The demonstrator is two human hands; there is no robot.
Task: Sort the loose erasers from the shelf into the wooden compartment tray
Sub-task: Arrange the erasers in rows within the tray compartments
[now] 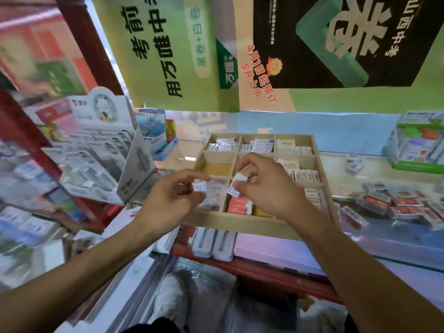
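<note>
While most tray (242, 224) compartments hold erasers, each hand, left (168, 195) and right (266, 186), pinches one, and a loose pile (398, 205) waits at three o'clock.

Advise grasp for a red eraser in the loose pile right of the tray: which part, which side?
Judging by pose: the red erasers lie flat on the shelf, packed close. Come from above and pinch one at the pile's edge across its long sides; its neighbours block a side approach.

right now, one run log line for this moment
left hand: pinches small eraser | right hand: pinches second eraser | both over wooden tray | middle-left compartment bare
</note>
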